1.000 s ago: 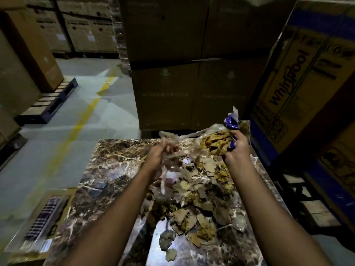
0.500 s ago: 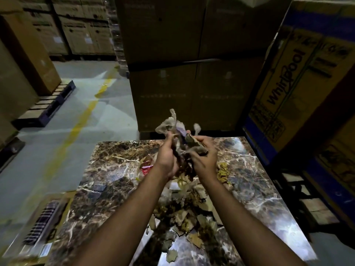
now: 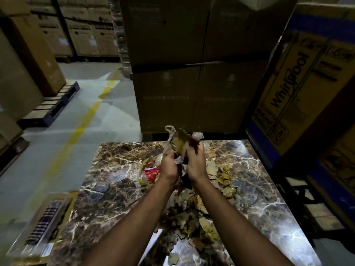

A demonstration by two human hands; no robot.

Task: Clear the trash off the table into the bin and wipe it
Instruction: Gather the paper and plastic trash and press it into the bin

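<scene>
A bundle of trash point(image 3: 181, 143), brown cardboard scraps and crumpled clear plastic, is held up above the far half of the dark marble table point(image 3: 115, 189). My left hand point(image 3: 169, 167) and my right hand point(image 3: 196, 164) grip it together from either side. Under my forearms a heap of torn cardboard and yellowish scraps point(image 3: 194, 217) lies on the table. A red wrapper point(image 3: 151, 172) lies just left of my left hand. No bin is plainly in view.
Tall cardboard boxes point(image 3: 192, 73) stand right behind the table. A Whirlpool box point(image 3: 299, 83) leans at the right. A clear-wrapped pack point(image 3: 42, 227) lies on the floor at the table's left. Open concrete floor with a yellow line point(image 3: 84, 120) stretches left.
My hands came together from apart, gathering the trash into one bundle, and lifted it slightly. The blue-edged wrapper my right hand held a second ago is no longer seen.
</scene>
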